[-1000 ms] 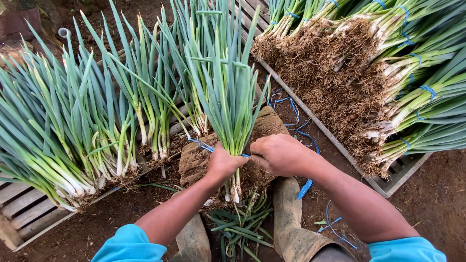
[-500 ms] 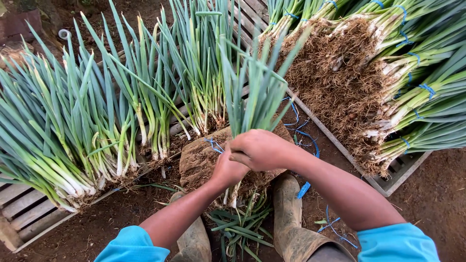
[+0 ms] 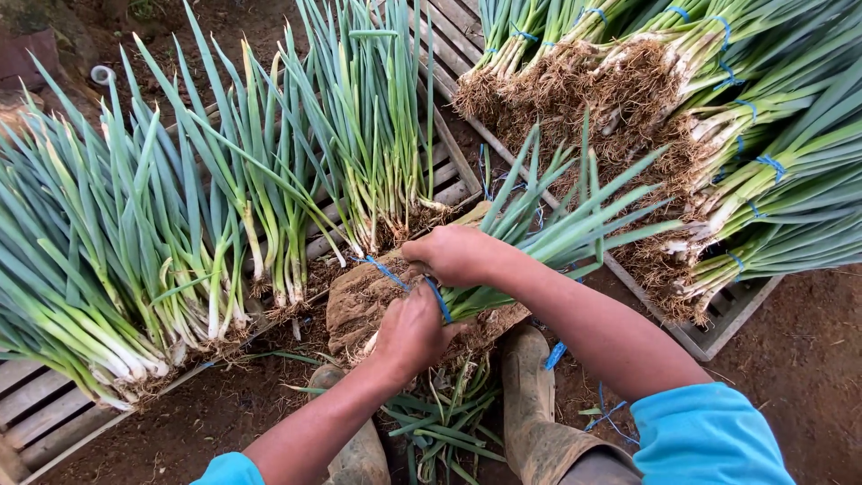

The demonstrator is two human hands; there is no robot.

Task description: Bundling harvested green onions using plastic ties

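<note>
A bunch of green onions (image 3: pixel 548 229) lies across a wooden block (image 3: pixel 359 301), its leaves pointing up and to the right. My left hand (image 3: pixel 411 330) grips the bunch near its white stems. My right hand (image 3: pixel 460 253) is closed just above it, holding a thin blue tie (image 3: pixel 437 298) that wraps round the bunch. A loose end of the tie (image 3: pixel 382 269) sticks out to the left.
Loose green onions (image 3: pixel 135 242) lie in a row on a slatted wooden pallet (image 3: pixel 36 413) at left. Tied bunches with rooty ends (image 3: pixel 718 153) are stacked on a crate (image 3: pixel 718 332) at right. Muddy boots (image 3: pixel 530 404) and trimmed leaves (image 3: pixel 440 431) sit on bare soil below.
The bunch has swung from upright to leaning right. My right hand has moved left over the stems, close above my left hand, with the blue tie now round the bunch.
</note>
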